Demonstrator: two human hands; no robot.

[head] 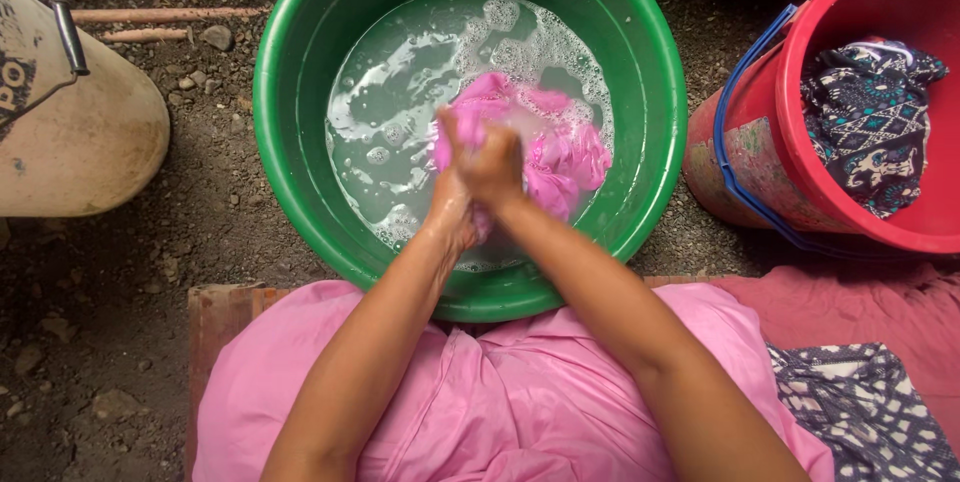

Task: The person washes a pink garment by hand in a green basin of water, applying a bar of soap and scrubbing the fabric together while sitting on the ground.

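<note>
A green plastic basin (300, 52) holds soapy water with foam. In it lies a wet pink cloth (560, 147). Both my hands are bunched together over the middle of the basin, gripping that cloth. My left hand (452, 207) is lower, partly in the water and under the cloth. My right hand (490, 164) is on top, fingers closed round a fold of pink fabric.
A red bucket (790, 172) with a blue handle stands at the right, holding a dark patterned garment (870, 112). A beige container (85, 137) lies at the left on gravelly ground. Another patterned cloth (865, 407) rests at bottom right by my pink-clad lap.
</note>
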